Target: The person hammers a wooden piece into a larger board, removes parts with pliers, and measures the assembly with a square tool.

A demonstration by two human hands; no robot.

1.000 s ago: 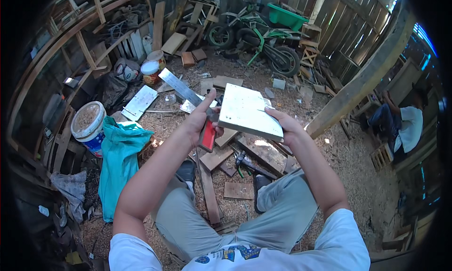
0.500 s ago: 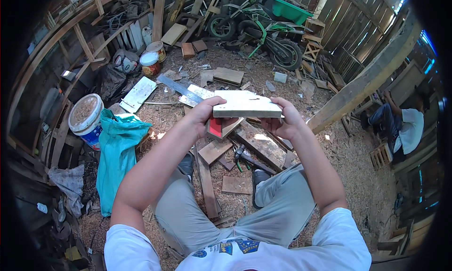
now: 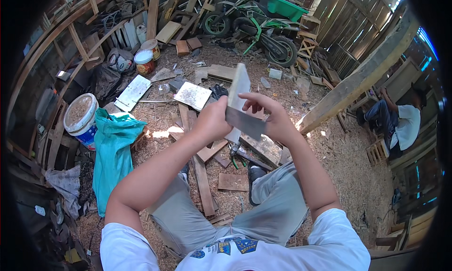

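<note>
My left hand (image 3: 215,120) grips a pale wooden board (image 3: 241,85) tilted up on its edge, white on its face. A flat grey piece (image 3: 248,123), apparently part of a try square, crosses the board's lower part and is smeared by motion. At its right end is my right hand (image 3: 274,118), thumb side against it, fingers curled above. The square's red part is hidden from sight. Below the hands, pliers with green handles (image 3: 234,151) and a hammer (image 3: 254,159) lie among wood offcuts between my feet.
A white-topped board (image 3: 193,95) lies ahead on sawdust. Left are a teal cloth (image 3: 113,153) and a large bucket (image 3: 81,115). A slanting wooden post (image 3: 358,78) rises at right, with a seated person (image 3: 407,125) beyond it. A motorcycle (image 3: 263,33) stands at the back.
The board has swung from lying flat to standing on edge. The square's blade no longer points up-left; a grey part now lies across toward my right hand, which has left the board's right end.
</note>
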